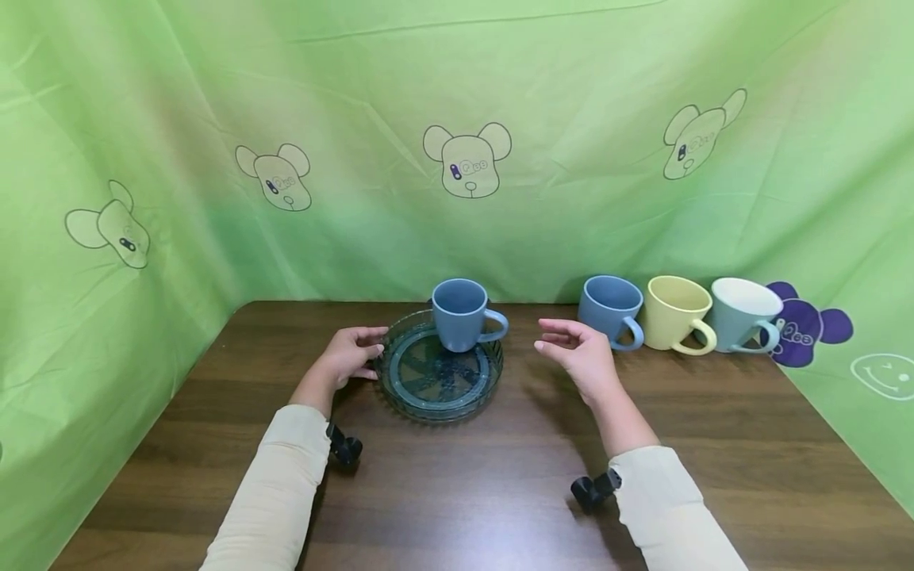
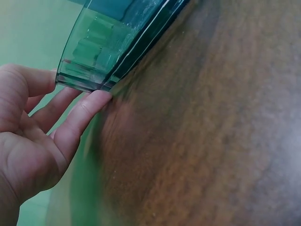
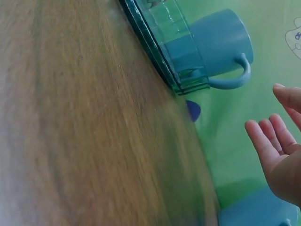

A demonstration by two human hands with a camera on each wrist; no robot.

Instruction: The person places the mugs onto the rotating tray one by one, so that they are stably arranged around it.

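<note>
A blue mug (image 1: 459, 316) stands upright at the back right of a round clear glass dish (image 1: 441, 415), its handle pointing right. My left hand (image 1: 345, 357) is at the dish's left side, fingertips touching the outer wall. The left wrist view shows one finger at the rim and the thumb (image 2: 77, 117) near the base of the dish (image 2: 101, 42). To the right of the dish, my right hand (image 1: 580, 354) hovers with fingers loosely extended and holding nothing. In the right wrist view its fingers (image 3: 256, 136) are apart from the mug (image 3: 223, 42).
Along the back right stand another blue mug (image 1: 607, 305), a yellow mug (image 1: 671, 317) and a teal mug with a white inside (image 1: 739, 321). They are close together on the dark wooden table (image 1: 457, 484). A green printed cloth (image 1: 371, 214) hangs behind.
</note>
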